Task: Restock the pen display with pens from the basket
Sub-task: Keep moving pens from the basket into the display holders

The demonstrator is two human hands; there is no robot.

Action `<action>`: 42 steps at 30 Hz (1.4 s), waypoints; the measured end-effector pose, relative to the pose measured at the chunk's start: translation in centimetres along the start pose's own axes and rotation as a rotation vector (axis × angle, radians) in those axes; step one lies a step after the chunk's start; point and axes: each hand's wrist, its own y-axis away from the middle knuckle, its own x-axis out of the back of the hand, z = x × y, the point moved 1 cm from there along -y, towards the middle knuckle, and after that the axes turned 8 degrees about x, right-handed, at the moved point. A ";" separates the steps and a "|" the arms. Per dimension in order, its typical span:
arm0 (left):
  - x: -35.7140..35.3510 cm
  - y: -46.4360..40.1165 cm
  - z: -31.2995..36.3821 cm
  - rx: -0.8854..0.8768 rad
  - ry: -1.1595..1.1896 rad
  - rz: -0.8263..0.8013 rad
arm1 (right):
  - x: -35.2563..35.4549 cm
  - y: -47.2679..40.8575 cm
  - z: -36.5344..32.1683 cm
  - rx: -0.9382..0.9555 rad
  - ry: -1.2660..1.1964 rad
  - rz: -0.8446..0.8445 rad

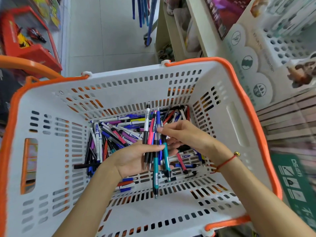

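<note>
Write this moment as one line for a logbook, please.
stage: gathering | left hand: holds pen bundle | right hand: pinches bundle top | basket: loose pens inside

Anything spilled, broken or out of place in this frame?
Nothing stands out. Loose pens lie jumbled in the basket, none outside it. The left hand grips a bunch of pens, with the right hand pinching one of them.

Bright, even indoor light fills the frame — shadows are soft and faint, with no harsh glare. The centre is sharp. Wide-angle distortion bows the basket rim and stretches the edges — the lower right corner smears with motion blur, and the upper left and upper right corners are soft.
</note>
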 end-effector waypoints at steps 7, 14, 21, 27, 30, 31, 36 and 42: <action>-0.4 -0.2 -0.1 -0.047 -0.076 0.049 | 0.3 -0.5 0.8 0.019 0.108 0.056; 1.3 -0.3 0.5 -0.128 -0.086 0.145 | 1.0 -0.6 1.0 0.047 0.075 0.266; 2.3 -0.9 1.0 -0.467 0.136 0.294 | -0.9 -0.5 1.0 0.005 0.064 0.020; 2.0 -1.1 1.1 -0.527 0.284 0.288 | -1.5 -0.4 1.0 0.210 0.125 0.046; 2.0 -1.1 0.9 -0.539 0.293 0.240 | -1.9 -0.4 1.3 0.158 0.175 -0.037; 2.0 -1.0 0.8 -0.539 0.299 0.232 | -2.0 -0.4 1.3 0.143 0.182 -0.083; 1.8 -1.0 0.8 -0.540 0.105 0.291 | -2.4 -0.1 0.6 0.111 0.124 -0.109; 1.4 -1.3 0.2 -0.444 -0.063 0.327 | -1.8 0.2 0.7 0.033 0.212 -0.146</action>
